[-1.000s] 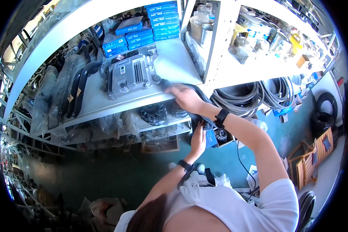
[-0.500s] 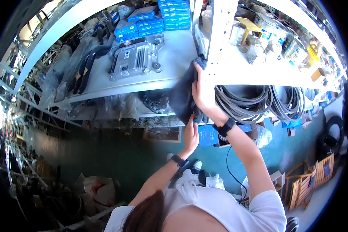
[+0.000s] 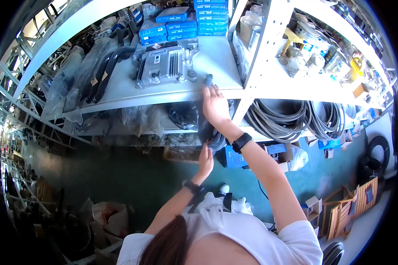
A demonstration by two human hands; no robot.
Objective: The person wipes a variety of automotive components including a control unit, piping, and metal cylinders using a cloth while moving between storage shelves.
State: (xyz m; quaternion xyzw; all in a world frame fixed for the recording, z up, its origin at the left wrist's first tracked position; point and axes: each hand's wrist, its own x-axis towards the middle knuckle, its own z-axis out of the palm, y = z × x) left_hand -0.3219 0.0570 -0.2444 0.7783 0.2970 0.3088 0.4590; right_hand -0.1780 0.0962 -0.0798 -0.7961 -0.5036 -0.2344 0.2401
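Dark bundle (image 3: 206, 128), prob. cloth but too blurred to be sure, hung btwn your hands, just in front of the shelf's (image 3: 221, 59) front edge. Your L hand (image 3: 205, 162) had its fingers up against the bundle's lower end, prob. to bear its weight & limit sag; couldn't tell if they'd closed round it. Your R hand (image 3: 216, 109) was set higher, fingers close together & reaching over the edge to a small grey piece (image 3: 208, 80), prob. for control up there; palm side was hidden, so couldn't tell how firm the grip was, or if grey piece & bundle were one thing. Left of your fingertips, the metal case (image 3: 166, 66) lay ribbed side up, prob. flat for stability. Behind it, blue boxes (image 3: 212, 20) were stacked flat, prob. to save space. Black pipes (image 3: 105, 78) lay side by side farther L, prob. nested b/c their bends matched. To the R, past the white post (image 3: 268, 46), hoses (image 3: 272, 121) were coiled under the next shelf level, prob. vs. tangling.
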